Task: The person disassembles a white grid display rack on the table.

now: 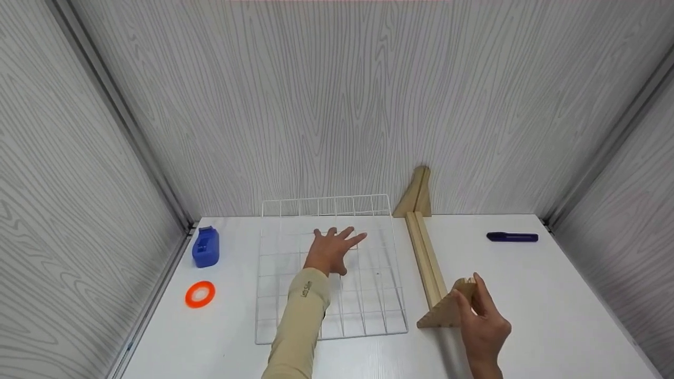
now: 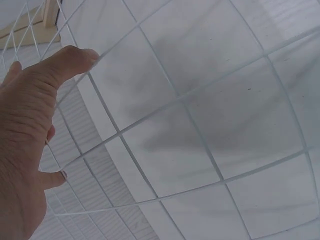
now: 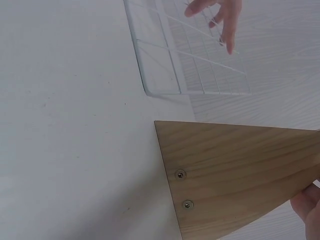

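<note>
The left arm wears a long, close-fitting beige sleeve (image 1: 304,321) that reaches the wrist, with a small line of dark lettering printed near the cuff. The left hand (image 1: 330,250) is bare. The right hand (image 1: 482,326) and its wrist are bare, unsleeved.

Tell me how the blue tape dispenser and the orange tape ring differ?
The blue tape dispenser is a solid, blocky body standing farther back, near the wall; the orange tape ring is a flat open hoop lying nearer the person. The dispenser looks larger and taller. Both sit untouched on the white table, left of the wire grid.
</note>
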Available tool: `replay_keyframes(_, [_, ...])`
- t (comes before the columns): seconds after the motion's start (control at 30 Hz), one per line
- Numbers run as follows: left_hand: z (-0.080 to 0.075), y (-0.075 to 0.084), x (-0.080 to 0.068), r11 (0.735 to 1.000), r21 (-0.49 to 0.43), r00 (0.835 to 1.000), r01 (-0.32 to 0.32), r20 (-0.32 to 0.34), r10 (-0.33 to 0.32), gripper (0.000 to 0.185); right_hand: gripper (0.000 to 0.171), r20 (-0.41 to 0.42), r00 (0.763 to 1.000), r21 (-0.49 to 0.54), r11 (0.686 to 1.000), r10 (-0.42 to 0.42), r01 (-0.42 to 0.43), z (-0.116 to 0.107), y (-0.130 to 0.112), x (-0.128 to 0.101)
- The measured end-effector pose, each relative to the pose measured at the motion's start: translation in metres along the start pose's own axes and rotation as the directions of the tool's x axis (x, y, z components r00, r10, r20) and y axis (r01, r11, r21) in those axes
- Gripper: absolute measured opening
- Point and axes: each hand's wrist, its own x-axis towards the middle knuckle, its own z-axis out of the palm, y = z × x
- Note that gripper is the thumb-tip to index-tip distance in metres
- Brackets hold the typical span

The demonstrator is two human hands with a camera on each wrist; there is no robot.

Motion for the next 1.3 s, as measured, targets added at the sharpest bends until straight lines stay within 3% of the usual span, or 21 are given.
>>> replay_keyframes(0.17, [0.003,0.004,0.003,1.000,0.001,0.999,-0.004,0.036,0.004,0.107,0.060,-0.006,1.000,0.005,1.000,0.001,0.000,0.000,0.001,-0.001])
replay_keyframes(0.43, [0.005,0.006,0.009,1.000,-0.006,0.999,-0.024,0.046,0.025,0.103,0.065,-0.033,0.996,-0.019,0.996,-0.082,0.082,0.001,0.003,0.002])
replay_keyframes(0.77, [0.016,0.006,0.008,1.000,-0.017,0.998,-0.022,0.052,0.023,0.100,0.061,0.005,1.000,-0.005,1.000,-0.022,0.022,-0.001,0.002,0.001])
replay_keyframes(0.97, [0.020,0.007,0.007,0.998,-0.061,0.998,-0.021,0.059,0.025,0.101,0.063,-0.004,0.999,-0.007,0.999,-0.053,0.053,0.000,0.005,0.001])
replay_keyframes(1.3, [0.028,0.012,0.007,0.997,-0.075,0.991,-0.024,0.130,0.033,0.100,0.065,-0.005,0.997,-0.011,0.997,-0.076,0.076,0.000,0.005,0.001])
